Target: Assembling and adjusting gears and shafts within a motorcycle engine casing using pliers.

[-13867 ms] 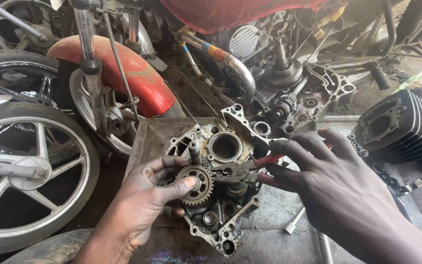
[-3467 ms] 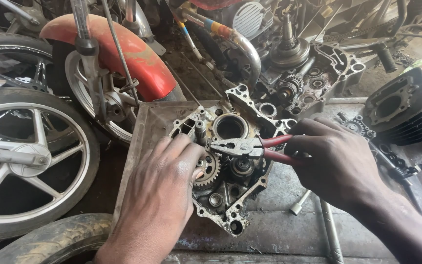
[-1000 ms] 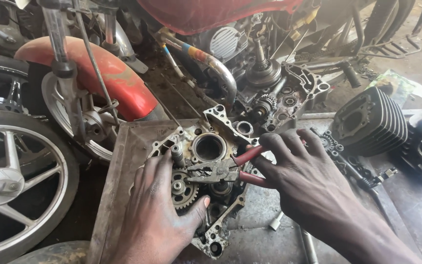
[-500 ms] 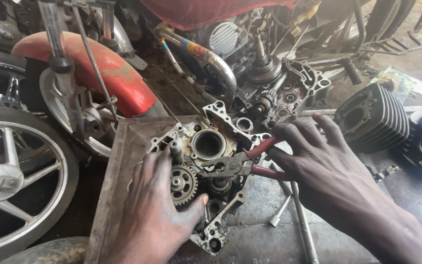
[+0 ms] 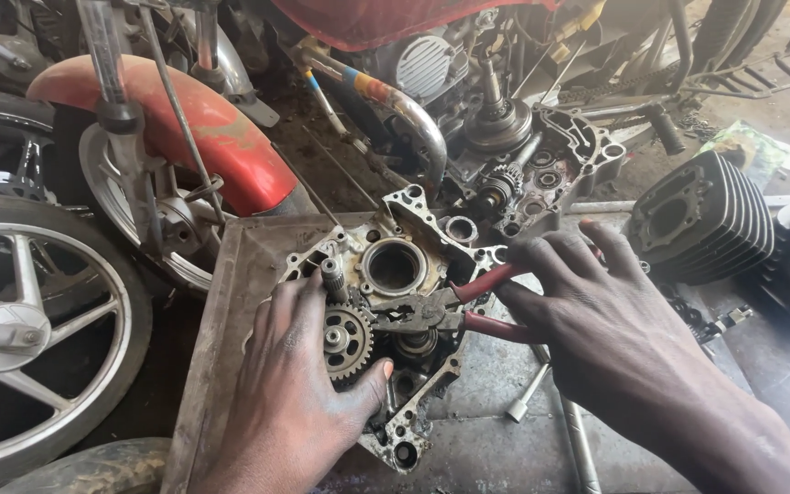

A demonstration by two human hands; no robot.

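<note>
1. Engine crankcase half [image 5: 395, 274]: grimy cast aluminium, lying flat on a rusty metal tray [image 5: 230, 302]. Large round bearing bore at its upper centre. This is the landmark for every entry below.
2. Toothed gear [image 5: 347, 341]: seated on a shaft at the lower left of the crankcase, with a small splined shaft standing just above it.
3. Left hand [image 5: 299, 402]: lies palm down on the left side of the crankcase, fingers spread flat, thumb pressed against the casting just right of the gear. It grips nothing.
4. Pliers [image 5: 441, 311]: red-handled, nose set into the middle of the crankcase just below the bearing bore, handles running out over its right edge.
5. Right hand [image 5: 596, 311]: right of the crankcase, fingers curled round the two red handles, which stand a little apart.
6. Second crankcase half [image 5: 532, 174]: just behind the crankcase, carrying a shaft and small gears.
7. Finned cylinder block [image 5: 701, 220]: black, well to the right of the crankcase.
8. Socket wrench bar [image 5: 528, 393]: on the floor at the lower right of the crankcase.
9. Red mudguard [image 5: 194, 137] and spoked wheel [image 5: 29, 320]: to the left of the crankcase.
</note>
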